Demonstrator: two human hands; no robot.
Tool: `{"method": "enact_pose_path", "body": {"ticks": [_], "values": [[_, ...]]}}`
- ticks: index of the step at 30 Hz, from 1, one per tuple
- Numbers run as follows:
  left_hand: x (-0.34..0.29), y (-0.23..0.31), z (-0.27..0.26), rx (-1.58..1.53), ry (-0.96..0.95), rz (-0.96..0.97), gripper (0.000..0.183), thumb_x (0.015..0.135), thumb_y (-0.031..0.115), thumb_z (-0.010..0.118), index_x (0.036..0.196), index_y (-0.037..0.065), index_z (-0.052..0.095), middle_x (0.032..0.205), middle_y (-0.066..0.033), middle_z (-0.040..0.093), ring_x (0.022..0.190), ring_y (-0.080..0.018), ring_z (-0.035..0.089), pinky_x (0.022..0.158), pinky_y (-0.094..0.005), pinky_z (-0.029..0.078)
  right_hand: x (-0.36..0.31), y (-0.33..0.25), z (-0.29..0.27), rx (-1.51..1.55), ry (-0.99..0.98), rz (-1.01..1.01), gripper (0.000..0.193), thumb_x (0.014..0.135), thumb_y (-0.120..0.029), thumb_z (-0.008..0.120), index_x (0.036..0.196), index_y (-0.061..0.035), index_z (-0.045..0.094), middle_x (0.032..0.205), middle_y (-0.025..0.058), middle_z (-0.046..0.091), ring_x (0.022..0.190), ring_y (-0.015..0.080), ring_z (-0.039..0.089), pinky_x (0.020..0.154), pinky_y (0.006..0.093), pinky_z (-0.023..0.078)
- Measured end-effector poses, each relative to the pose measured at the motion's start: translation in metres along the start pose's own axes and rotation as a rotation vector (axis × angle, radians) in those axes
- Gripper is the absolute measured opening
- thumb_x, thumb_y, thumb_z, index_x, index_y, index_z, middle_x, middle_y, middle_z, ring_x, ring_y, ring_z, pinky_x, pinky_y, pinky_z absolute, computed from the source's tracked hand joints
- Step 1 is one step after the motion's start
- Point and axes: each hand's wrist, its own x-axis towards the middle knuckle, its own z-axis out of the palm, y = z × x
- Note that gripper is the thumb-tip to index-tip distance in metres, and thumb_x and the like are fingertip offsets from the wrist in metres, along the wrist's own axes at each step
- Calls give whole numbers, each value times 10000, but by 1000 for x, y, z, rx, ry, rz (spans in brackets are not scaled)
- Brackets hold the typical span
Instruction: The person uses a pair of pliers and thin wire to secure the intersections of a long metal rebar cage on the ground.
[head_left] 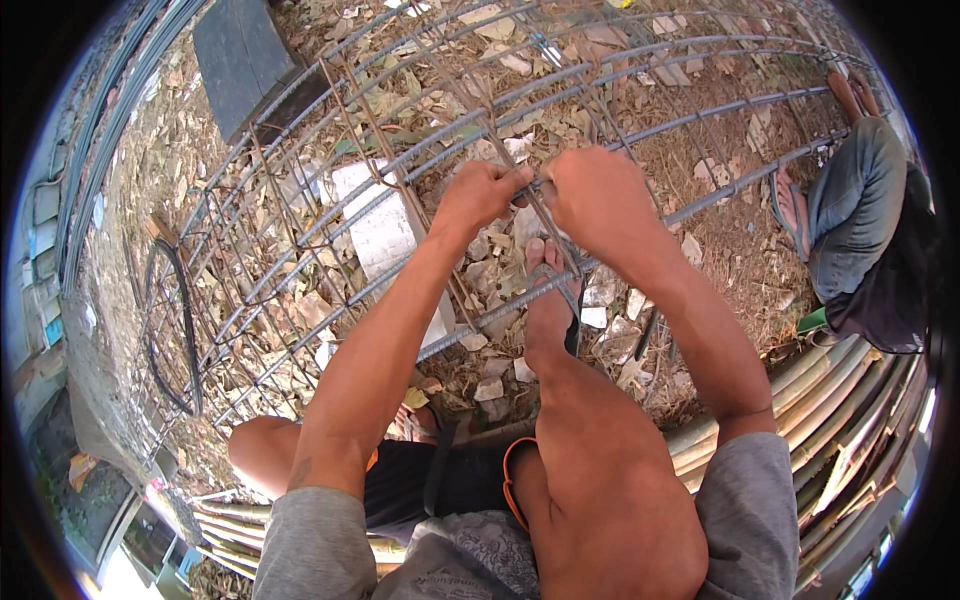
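Note:
A long cage of ribbed steel reinforcing bars [470, 322], tied across with thin rusty square stirrups [372, 118], stretches in front of me. My left hand [482, 200] is closed at a crossing of bar and stirrup, thumb pressed to the fingers. Just to its right, my right hand [600, 198] is curled into a fist at the same crossing, its back toward me. A small dark bit shows between the two hands, too hidden to name. My foot in a sandal [545, 262] stands beneath the cage, among the bars.
Another person in jeans [858, 215] crouches at the right, hands at the cage's far end. A white block [378, 222] and a dark board [238, 62] lie by the cage. A black wire coil [178, 330] is at left, bamboo poles [835, 410] behind me. Leaves and rubble cover the ground.

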Motion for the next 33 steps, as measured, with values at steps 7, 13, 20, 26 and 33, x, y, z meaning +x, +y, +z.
{"method": "enact_pose_path", "body": {"ticks": [7, 13, 20, 26, 33], "values": [[-1, 3, 3, 19, 19, -16, 572, 920, 544, 650, 821, -8, 762, 615, -115, 644, 574, -218, 617, 617, -395, 482, -54, -42, 98, -1, -4, 138, 439, 866, -73, 599, 1269, 103, 589, 823, 219, 683, 738, 416, 712, 687, 495, 579], [-2, 13, -9, 229, -12, 70, 595, 886, 554, 685, 797, -31, 744, 561, -109, 546, 549, -216, 500, 596, -425, 431, -45, -46, 102, 59, -159, 220, 631, 889, 12, 514, 1478, 154, 339, 904, 230, 708, 701, 356, 728, 628, 457, 590], [11, 9, -21, 243, -82, 119, 600, 838, 546, 743, 718, -41, 701, 519, -64, 455, 528, -173, 426, 537, -409, 363, -43, -54, 101, 1680, 2, 723, 559, 1043, -120, 450, 1583, -94, 307, 1105, 124, 675, 789, 216, 706, 721, 422, 550], [9, 11, -16, 216, -96, 161, 502, 873, 491, 731, 877, -8, 780, 608, -16, 549, 615, -113, 481, 587, -346, 400, -36, -51, 116, 2081, 20, 869, 593, 1055, -135, 465, 1608, -204, 266, 1234, 65, 606, 1025, 192, 665, 864, 384, 505], [-12, 18, -16, 138, -65, 44, 461, 899, 454, 710, 979, 6, 784, 711, -43, 657, 668, -124, 566, 657, -330, 449, -36, -56, 108, 2276, -28, 782, 681, 1025, -84, 483, 1627, -246, 210, 1267, 44, 454, 1062, 209, 597, 888, 413, 487]]}}
